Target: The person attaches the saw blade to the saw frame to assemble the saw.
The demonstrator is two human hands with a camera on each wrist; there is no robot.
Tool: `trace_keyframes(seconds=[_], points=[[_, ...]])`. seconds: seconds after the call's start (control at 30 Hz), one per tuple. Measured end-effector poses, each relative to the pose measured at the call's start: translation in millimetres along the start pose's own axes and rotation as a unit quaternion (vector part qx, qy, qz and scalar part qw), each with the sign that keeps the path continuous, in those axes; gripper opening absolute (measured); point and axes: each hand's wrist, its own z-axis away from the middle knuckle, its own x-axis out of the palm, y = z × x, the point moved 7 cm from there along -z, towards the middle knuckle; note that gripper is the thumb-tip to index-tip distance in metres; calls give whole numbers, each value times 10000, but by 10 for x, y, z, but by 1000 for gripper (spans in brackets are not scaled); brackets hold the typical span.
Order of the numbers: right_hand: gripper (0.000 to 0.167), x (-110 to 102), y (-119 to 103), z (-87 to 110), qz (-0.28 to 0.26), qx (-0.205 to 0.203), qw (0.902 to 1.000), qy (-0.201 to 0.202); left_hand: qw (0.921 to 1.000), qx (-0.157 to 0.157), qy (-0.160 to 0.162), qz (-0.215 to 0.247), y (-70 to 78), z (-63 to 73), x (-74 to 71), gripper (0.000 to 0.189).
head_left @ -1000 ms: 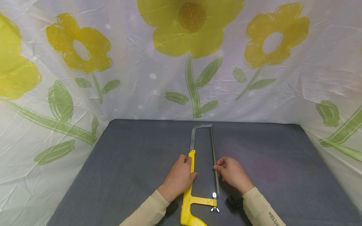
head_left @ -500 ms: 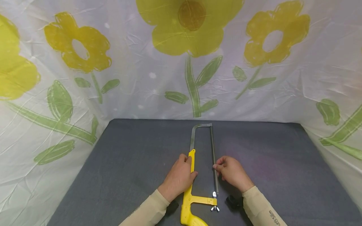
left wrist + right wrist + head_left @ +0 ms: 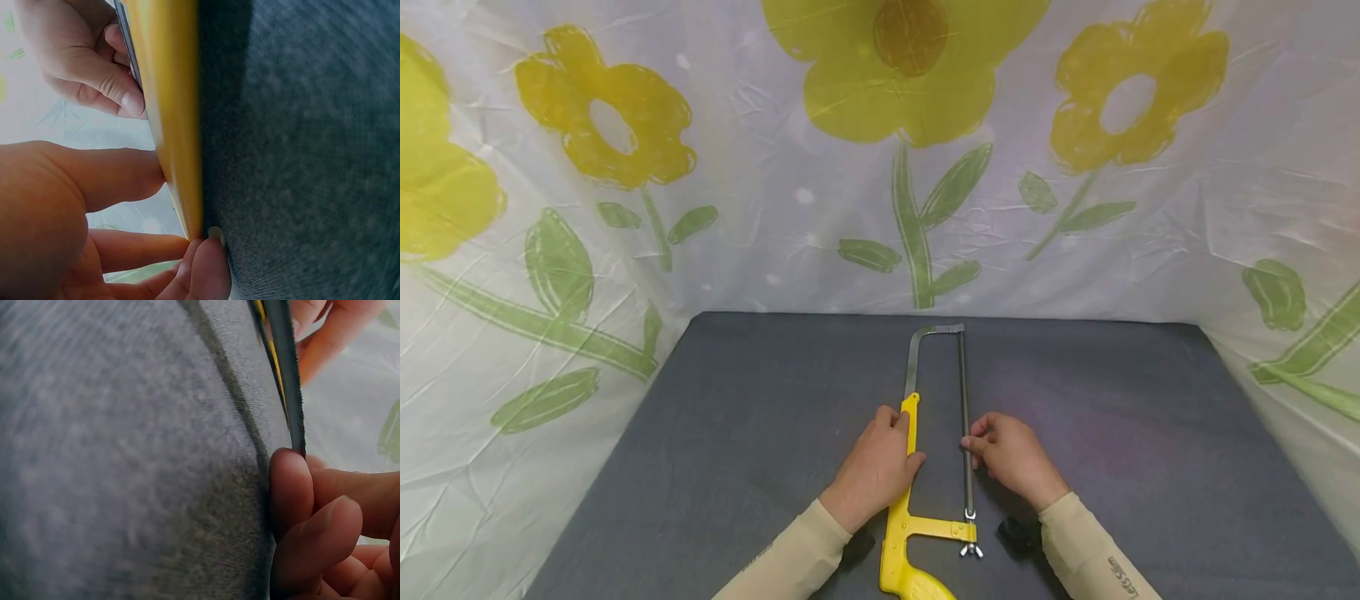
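A yellow hacksaw frame (image 3: 892, 537) lies on the dark table, its bare metal bow (image 3: 912, 362) pointing to the far edge. My left hand (image 3: 874, 467) grips the yellow bar, thumb on one side and fingers on the other, as the left wrist view shows. Between thumb and fingers my right hand (image 3: 1013, 454) pinches the toothed saw blade (image 3: 291, 381) near its middle. The blade's far end meets the bow tip. Its near end now sits at the metal blade holder (image 3: 970, 515), above the wing nut (image 3: 972, 551); whether it is hooked there is too small to tell.
The dark cloth-covered table (image 3: 760, 392) reaches back to a white curtain (image 3: 760, 208) printed with yellow flowers. More curtain hangs at both sides. A black object (image 3: 1019, 535) shows under the right wrist.
The blade's near end has swung left, from beside the holder to in line with it. My right hand shifted slightly left with it, while my left hand kept its grip on the frame.
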Motion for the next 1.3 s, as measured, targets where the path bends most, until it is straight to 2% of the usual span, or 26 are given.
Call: trace_keyframes(seconds=[0.23,0.67,1.3], points=[[14,16,12,-13,118,-142,9998,23,9999,35,91,-141,13,7,1,70],[15,-2,3,-1,376,-59,9993,6,10000,15,50,-85,22,8,-5,70],[17,0,-5,14,425,-64,9990,-110,9999,53,46,-91,4,5,-17,68]])
